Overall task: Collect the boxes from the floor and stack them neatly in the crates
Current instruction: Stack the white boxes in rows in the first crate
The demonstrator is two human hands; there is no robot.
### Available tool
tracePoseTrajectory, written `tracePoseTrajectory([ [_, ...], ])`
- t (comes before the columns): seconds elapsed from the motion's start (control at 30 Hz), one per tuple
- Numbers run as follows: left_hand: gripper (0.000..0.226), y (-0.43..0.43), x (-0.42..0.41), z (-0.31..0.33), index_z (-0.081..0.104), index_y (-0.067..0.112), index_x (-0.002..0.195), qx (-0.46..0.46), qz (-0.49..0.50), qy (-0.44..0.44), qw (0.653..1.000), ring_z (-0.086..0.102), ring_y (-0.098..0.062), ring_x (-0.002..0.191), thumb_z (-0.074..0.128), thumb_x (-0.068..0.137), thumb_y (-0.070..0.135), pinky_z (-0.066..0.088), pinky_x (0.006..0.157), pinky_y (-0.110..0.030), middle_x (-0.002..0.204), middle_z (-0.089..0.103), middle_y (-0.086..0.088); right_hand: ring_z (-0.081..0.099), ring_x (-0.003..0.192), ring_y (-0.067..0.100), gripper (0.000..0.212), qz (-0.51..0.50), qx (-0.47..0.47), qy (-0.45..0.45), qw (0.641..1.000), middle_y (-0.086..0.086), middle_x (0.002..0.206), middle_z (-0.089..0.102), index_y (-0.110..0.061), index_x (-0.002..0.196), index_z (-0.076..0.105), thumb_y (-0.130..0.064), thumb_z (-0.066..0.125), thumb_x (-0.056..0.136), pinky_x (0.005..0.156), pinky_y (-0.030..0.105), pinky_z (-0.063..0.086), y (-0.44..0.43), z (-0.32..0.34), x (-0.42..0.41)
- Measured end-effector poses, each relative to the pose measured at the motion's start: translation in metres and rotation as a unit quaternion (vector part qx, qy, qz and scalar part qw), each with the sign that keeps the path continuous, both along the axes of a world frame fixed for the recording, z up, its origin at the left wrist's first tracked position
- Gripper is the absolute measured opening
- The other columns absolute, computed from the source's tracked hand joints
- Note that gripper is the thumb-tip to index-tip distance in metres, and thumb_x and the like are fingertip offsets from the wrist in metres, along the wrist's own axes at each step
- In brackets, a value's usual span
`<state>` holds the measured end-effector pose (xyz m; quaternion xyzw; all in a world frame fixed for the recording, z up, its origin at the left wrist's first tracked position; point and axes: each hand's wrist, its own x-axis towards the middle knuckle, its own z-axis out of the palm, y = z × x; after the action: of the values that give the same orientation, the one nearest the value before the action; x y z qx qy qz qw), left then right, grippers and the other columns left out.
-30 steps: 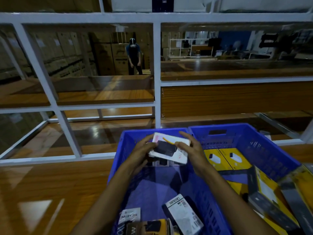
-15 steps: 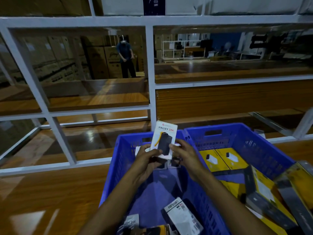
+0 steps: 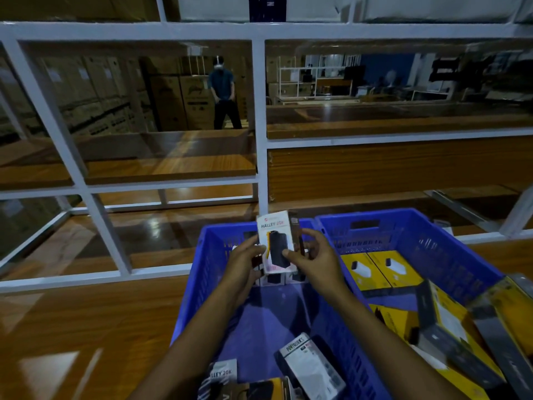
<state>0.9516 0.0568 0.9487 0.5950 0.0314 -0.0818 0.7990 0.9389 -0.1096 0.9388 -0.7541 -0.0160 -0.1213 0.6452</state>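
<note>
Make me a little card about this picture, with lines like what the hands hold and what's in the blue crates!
held: white box, upright, label facing the camera
left hand: pinches its left edge
right hand: pinches its right side
where: over the far end of the left crate
right crate: yellow boxes lying flat
behind: white shelf frame

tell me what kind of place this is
Probably a warehouse or stockroom: white metal racking with wooden shelves, tall stacks of cardboard cartons behind it, and blue crates holding boxed products.
</note>
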Motion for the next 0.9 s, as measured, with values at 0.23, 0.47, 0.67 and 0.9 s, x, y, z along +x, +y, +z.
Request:
tracePoseTrajectory([
  [0.23, 0.035, -0.001, -0.001, -0.005, 0.063, 0.014, 0.118, -0.047, -0.008, 0.057, 0.997, 0.066, -0.027, 0.101, 0.037, 0.095, 0.007, 0.053, 0.077, -0.04, 0.116, 0.071, -0.016, 0.051, 0.113, 0.015, 0.08, -0.087, -0.289, -0.128, 0.945, -0.003, 0.125, 0.053, -0.029, 0.136, 0.043, -0.057, 0.076, 0.068, 0.086, 0.034, 0.052, 0.019, -0.009, -0.009],
  [0.47, 0.035, 0.007, 0.007, -0.002, 0.059, 0.014, 0.119, -0.037, 0.009, -0.001, 0.999, 0.064, -0.036, 0.101, 0.046, 0.091, -0.001, 0.051, 0.092, -0.058, 0.116, 0.068, -0.019, 0.068, 0.095, 0.018, 0.039, 0.066, 0.016, 0.038, 0.997, 0.002, 0.11, 0.065, -0.025, 0.128, 0.056, -0.027, 0.069, 0.091, 0.069, 0.035, 0.057, -0.005, -0.002, 0.005],
  [0.67, 0.047, 0.01, 0.009, -0.009, 0.057, 0.021, 0.127, 0.035, -0.015, 0.0, 0.999, 0.067, -0.029, 0.095, 0.06, 0.083, 0.003, 0.053, 0.079, -0.044, 0.108, 0.072, -0.013, 0.068, 0.072, 0.005, 0.046, 0.114, -0.059, 0.108, 0.986, 0.002, 0.095, 0.069, -0.016, 0.138, 0.048, -0.009, 0.061, 0.094, 0.062, 0.027, 0.053, -0.016, -0.007, 0.01],
  [0.9, 0.054, -0.007, 0.009, -0.017, 0.063, 0.012, 0.123, 0.067, -0.082, 0.04, 0.994, 0.064, -0.015, 0.064, 0.039, 0.083, -0.015, 0.052, 0.054, -0.026, 0.084, 0.071, -0.006, 0.06, 0.115, 0.024, 0.093, 0.101, -0.313, 0.018, 0.944, 0.004, 0.134, 0.056, -0.028, 0.155, 0.026, -0.013, 0.079, 0.079, 0.094, 0.039, 0.051, -0.022, -0.004, 0.02],
])
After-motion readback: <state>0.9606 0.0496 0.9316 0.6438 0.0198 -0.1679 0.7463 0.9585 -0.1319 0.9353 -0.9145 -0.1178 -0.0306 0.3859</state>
